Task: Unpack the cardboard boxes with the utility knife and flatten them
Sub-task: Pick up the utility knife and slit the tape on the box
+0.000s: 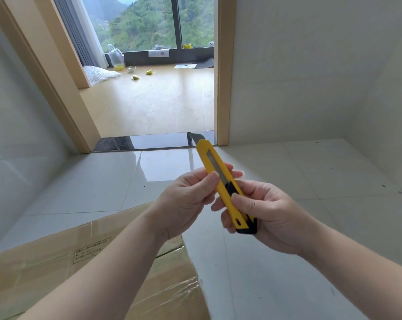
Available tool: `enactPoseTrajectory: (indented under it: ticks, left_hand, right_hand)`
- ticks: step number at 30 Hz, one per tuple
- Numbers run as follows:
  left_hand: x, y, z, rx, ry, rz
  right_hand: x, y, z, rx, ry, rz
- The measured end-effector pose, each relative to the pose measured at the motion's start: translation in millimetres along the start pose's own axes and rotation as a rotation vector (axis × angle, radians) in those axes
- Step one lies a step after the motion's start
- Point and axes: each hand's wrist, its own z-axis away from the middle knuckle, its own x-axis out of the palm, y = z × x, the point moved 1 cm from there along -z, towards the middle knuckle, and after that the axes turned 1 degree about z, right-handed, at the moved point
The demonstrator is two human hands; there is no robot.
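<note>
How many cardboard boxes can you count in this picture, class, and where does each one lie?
1. The cardboard box lies on the tiled floor at lower left, taped shut, partly under the left forearm. Others may sit outside the frame.

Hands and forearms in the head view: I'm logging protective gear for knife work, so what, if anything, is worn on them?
Nothing. The left hand and right hand are bare, with no gloves. No rings, watch or bracelets show on fingers or wrists. Both forearms are uncovered down to the frame edge, with no sleeve in view. Fingernails look short and unpainted.
</note>
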Motion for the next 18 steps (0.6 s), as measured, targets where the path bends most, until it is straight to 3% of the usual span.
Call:
enactPoseTrajectory:
  ticks: [5,7,10,12,14,18]
  left_hand:
    - [0.7,-7.9,8.5,-0.099,0.087,-0.125]
    - [-8.2,-15.0,11.2,-0.193,0.185,-0.354]
    - [-47.7,-37.2,27.6,-0.361,0.375,-0.976]
    - [-82.4,-52.0,51.8,-0.458,0.481,-1.242]
    - [-109.3,-64.3,77.2,-0.527,0.524,-1.372]
    - [-128.1,-77.2,104.1,-0.556,0.529,-1.476]
  right_hand:
    - [3.8,16.8,-7.7,-0.024,0.215,0.108]
    - [-6.4,27.0,-14.7,0.031,0.294,0.183]
    - [-28.6,56.7,-19.7,0.198,0.387,0.273]
    - [-40.9,81.6,-20.8,0.32,0.401,0.428]
    - [-47.8,103.0,-22.4,0.406,0.388,0.515]
    - [-45.9,123.2,-34.9,0.445,0.362,0.46]
